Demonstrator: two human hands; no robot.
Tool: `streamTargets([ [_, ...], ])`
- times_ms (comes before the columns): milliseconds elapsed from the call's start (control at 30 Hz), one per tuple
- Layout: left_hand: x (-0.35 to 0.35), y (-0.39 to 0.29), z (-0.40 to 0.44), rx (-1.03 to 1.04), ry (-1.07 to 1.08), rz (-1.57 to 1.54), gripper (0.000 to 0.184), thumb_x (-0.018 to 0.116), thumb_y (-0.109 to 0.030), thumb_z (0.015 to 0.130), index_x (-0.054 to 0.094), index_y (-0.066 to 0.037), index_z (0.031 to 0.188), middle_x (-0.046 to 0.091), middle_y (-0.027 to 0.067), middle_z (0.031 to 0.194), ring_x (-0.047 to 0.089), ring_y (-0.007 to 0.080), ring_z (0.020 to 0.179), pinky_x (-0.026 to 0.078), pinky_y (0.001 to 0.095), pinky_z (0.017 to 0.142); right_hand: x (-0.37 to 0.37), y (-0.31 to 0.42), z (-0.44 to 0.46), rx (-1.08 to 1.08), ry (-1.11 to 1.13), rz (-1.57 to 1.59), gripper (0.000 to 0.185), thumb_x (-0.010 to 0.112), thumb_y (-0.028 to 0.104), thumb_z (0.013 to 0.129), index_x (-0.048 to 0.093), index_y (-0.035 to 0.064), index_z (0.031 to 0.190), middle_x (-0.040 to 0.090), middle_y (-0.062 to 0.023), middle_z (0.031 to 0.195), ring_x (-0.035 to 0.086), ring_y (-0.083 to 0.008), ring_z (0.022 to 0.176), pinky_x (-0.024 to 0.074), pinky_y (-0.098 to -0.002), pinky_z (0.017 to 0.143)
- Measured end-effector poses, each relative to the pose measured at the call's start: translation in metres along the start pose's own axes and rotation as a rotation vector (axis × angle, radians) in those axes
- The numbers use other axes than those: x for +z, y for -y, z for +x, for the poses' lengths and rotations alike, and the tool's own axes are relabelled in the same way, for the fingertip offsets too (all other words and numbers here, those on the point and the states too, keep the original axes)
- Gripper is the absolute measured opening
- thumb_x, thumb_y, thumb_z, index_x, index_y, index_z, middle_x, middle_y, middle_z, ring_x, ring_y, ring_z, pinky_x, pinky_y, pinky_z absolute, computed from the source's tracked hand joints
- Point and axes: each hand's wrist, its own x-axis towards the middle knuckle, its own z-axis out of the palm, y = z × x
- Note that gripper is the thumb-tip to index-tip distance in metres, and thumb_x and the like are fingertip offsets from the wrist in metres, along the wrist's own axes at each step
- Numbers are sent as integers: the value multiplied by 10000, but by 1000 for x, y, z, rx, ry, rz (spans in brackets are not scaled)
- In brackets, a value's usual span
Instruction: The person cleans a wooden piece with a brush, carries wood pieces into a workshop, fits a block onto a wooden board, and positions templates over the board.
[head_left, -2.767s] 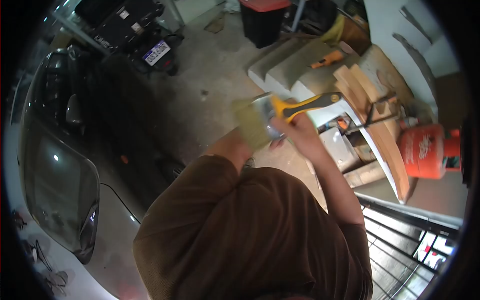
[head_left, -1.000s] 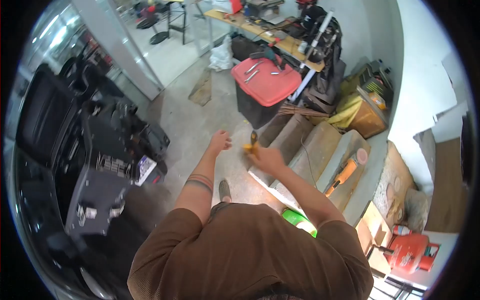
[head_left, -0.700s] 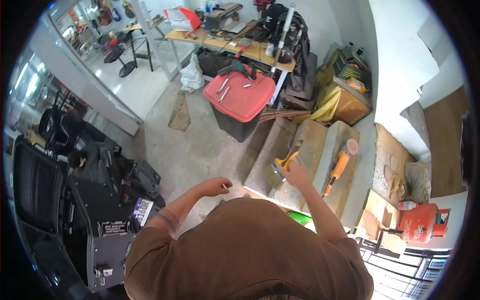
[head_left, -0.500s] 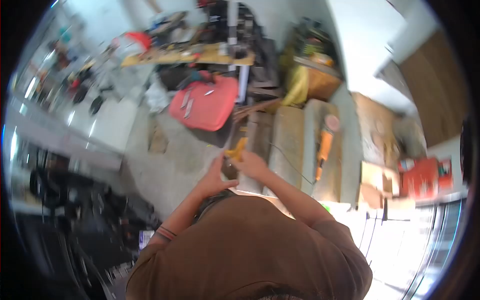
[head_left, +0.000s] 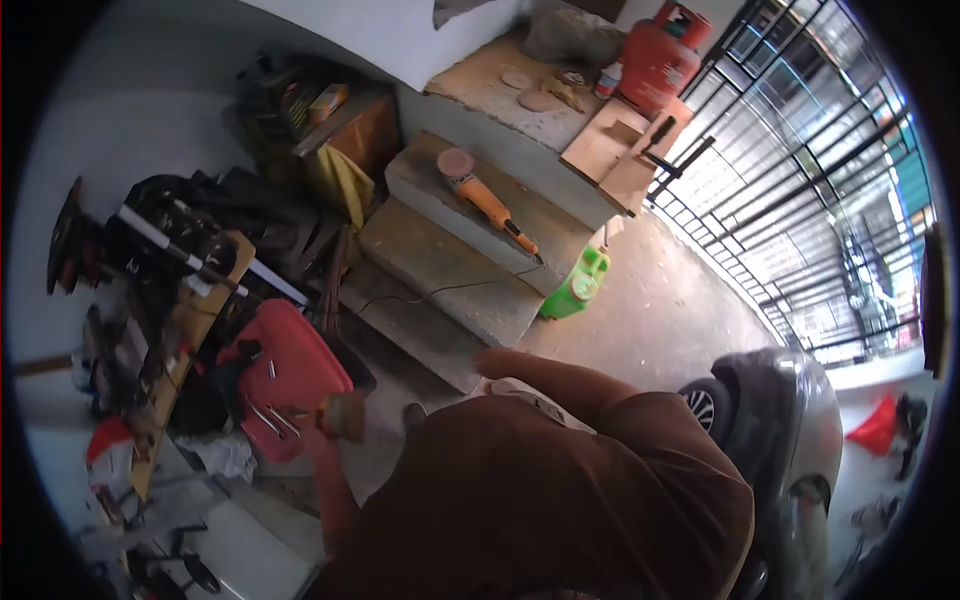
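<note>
My left hand (head_left: 318, 438) is at the lower left, in front of a red plastic tray or lid (head_left: 300, 345). Its fingers are closed on a blunt, brown brush-like object (head_left: 343, 416), which is blurred. Metal tools (head_left: 272, 420) lie on the red surface just beyond this hand. My right arm reaches out over the foot of the steps, and my right hand (head_left: 490, 362) is dark there, its fingers not distinguishable. An orange angle grinder (head_left: 485, 203) with a round disc rests on a higher step, its cord trailing down.
Concrete steps (head_left: 450, 262) rise ahead. A green jug (head_left: 580, 283) stands beside them, and a red gas cylinder (head_left: 662, 60) is on the upper landing. A cluttered wooden plank (head_left: 190, 350) is at left. A car (head_left: 790, 420) and a barred gate (head_left: 800, 170) are at right.
My view has turned right, bringing the gate and car in. My hands, earlier close together at a yellow object, are now apart; the left holds the brown object and the yellow one is out of sight.
</note>
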Motion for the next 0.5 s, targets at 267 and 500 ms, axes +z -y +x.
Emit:
streamTargets([
  [267,-86,-84,110,91,-241,361,406,592,-383,1105,719,-37,1274,708,62,1065,653,248,923,522,407,762,119,162,-314,1367,668,1070,301,608,113,1011,821,54,1216,799,-201,1272,778,-384,1084,611,-522,993],
  [500,-56,-41,130,84,-289,335,408,623,-410,1065,689,-118,1342,686,46,1078,643,226,943,532,389,796,164,300,-307,1581,-103,1789,383,633,156,1072,703,18,1421,808,-196,1267,803,-366,1135,658,-512,900],
])
